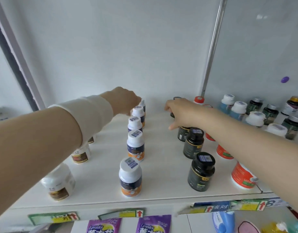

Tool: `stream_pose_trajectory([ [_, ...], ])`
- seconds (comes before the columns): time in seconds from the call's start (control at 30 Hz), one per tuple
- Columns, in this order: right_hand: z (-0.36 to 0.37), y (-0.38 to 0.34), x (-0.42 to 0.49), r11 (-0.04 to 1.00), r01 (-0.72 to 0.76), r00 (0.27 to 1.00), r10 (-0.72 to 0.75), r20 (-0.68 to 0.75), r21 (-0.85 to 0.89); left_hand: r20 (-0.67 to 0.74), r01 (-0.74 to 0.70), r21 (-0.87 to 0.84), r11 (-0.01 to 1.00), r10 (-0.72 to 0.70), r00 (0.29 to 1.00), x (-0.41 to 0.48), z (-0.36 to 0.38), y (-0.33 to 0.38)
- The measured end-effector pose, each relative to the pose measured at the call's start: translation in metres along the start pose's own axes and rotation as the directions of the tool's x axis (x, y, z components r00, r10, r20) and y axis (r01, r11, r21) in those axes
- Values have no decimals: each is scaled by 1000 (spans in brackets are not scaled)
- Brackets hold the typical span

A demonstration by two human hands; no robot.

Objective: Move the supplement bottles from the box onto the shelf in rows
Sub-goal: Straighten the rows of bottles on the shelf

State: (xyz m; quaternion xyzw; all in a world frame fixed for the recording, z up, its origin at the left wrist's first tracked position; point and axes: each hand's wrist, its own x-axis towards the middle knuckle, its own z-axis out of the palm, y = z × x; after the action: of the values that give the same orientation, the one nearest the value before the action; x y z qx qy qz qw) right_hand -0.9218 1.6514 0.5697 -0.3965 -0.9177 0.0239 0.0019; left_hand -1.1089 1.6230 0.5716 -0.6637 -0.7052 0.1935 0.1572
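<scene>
On the shelf (97, 187) nearest me stand a white-capped row (130, 177) and a black row (202, 172), both running straight back; no box shows from my feed. At their far ends my left hand (123, 100) pinches the cap of the rearmost white bottle (143, 105), while my right hand (183, 113) curls round a far black bottle (172, 114). I'd seat each upright, square with its row, then release without nudging the neighbours.

Left hand (123, 100), right hand (181, 113), apparently gripping bottles (143, 105)
</scene>
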Motion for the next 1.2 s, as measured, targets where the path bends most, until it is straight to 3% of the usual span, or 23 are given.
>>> stream_pose_trajectory([
  [0.1,12,-28,3,998,3,999,0,45,-62,2,-42,52,998,42,999,-9,20,-16],
  [0.17,21,-41,5,999,-11,997,15,79,-48,-12,-62,-34,998,62,998,-11,33,-23],
  [0.23,29,-49,4,999,-39,995,36,93,23,-25,-59,-286,956,53,998,-12,44,-26],
  [0.3,37,-52,1,985,-76,993,62,96,155,-24,-47,-576,816,40,999,-13,52,-26],
  [0.4,57,-55,-5,916,-131,991,109,80,378,-12,-38,-746,665,44,999,-12,62,-18],
  [0.6,94,-64,-2,649,-128,987,157,33,750,29,-6,-830,558,53,998,-4,70,-7],
  [0.8,117,-65,2,504,-115,965,260,-23,856,34,12,-916,400,47,998,2,76,-3],
  [1.03,118,-64,-2,444,-87,967,253,-32,892,40,18,-947,320,64,997,6,73,2],
  [1.2,117,-65,-3,454,-86,969,245,-32,887,45,22,-946,323,64,997,6,73,3],
])
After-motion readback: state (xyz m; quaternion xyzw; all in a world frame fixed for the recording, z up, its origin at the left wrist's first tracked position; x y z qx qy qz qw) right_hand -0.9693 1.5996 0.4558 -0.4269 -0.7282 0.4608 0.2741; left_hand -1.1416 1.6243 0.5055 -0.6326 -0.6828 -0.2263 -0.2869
